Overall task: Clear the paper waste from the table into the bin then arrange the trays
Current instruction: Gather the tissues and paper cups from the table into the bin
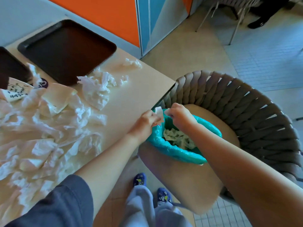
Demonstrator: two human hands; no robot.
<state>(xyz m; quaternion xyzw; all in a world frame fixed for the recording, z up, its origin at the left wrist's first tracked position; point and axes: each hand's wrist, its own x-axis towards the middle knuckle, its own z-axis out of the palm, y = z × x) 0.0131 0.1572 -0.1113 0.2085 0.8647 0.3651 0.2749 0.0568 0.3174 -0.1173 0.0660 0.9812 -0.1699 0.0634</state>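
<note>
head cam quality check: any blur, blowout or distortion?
Head view: strong wide-angle bowing at the table edge and chair; paper pile at left overexposed and smeared; hands and bin fairly sharp; colours oversaturated.

Paper waste [49,128] on table [139,89], trays [67,49] behind; bin [172,149] on chair [246,115] to the right.

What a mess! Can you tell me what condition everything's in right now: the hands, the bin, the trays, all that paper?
Left hand: pinching a scrap of white paper above the bin.
Right hand: fingers curled at the bin's rim; contents unclear.
Bin: on the chair seat, teal liner, partly filled with paper.
Paper waste: crumpled, heaped on the table.
Near tray: flat, nothing on it.
Left tray: only partly in view.
Chair: beside the table.
</note>
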